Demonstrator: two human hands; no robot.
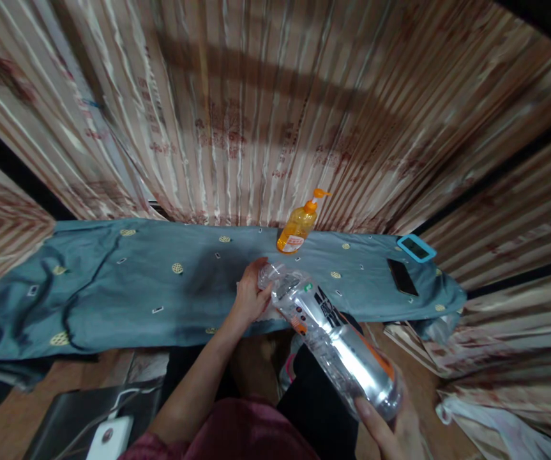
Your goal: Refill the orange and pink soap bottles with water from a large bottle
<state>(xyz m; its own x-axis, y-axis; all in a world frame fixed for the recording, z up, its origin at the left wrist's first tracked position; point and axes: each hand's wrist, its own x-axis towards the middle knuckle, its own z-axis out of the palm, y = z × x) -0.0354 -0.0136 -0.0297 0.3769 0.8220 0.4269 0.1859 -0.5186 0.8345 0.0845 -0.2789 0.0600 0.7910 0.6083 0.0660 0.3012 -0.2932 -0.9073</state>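
A large clear plastic bottle (332, 338) with a silver, black and orange label lies slantwise across the front edge of the table. Its base end is in my right hand (394, 421), the thumb pressed on the side. My left hand (252, 295) closes around the narrow, clear neck end. Something translucent shows beneath the left fingers; I cannot make out what it is. Just beyond the neck stands an orange pump bottle (298, 229) with yellow liquid and a white-and-red label, touching neither hand.
A green patterned cloth (126, 294) covers the narrow table. On the right lie a dark phone (402, 277) and a blue-framed device (416, 248). Striped curtains (246, 128) hang close behind and at the sides. A white box with a cable (110, 437) sits at lower left.
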